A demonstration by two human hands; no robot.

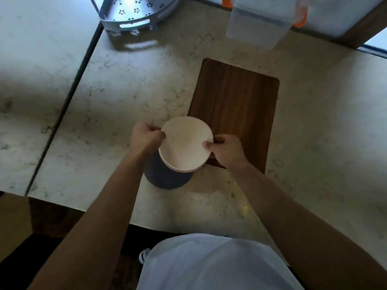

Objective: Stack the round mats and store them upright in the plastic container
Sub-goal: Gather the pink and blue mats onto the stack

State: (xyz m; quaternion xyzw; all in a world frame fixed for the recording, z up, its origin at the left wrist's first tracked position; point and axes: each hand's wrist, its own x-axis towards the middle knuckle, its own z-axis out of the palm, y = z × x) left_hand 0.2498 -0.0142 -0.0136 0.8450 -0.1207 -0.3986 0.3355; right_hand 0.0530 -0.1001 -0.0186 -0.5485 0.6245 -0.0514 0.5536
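Note:
A stack of pale round mats (185, 144) is held flat above the marble counter, at the near left corner of a wooden board. My left hand (146, 138) grips the stack's left edge. On the right edge, my right hand (225, 149) pinches it with the thumb on top. A dark round mat (168, 175) lies on the counter just below the stack, partly hidden by it and my left forearm. The clear plastic container (259, 24) with orange clips stands at the far right.
A dark wooden board (236, 105) lies on the counter right of the stack. A grey perforated metal rack (134, 13) stands at the back left. A seam (69, 105) divides the counter from a left slab. The counter's front edge is close to my body.

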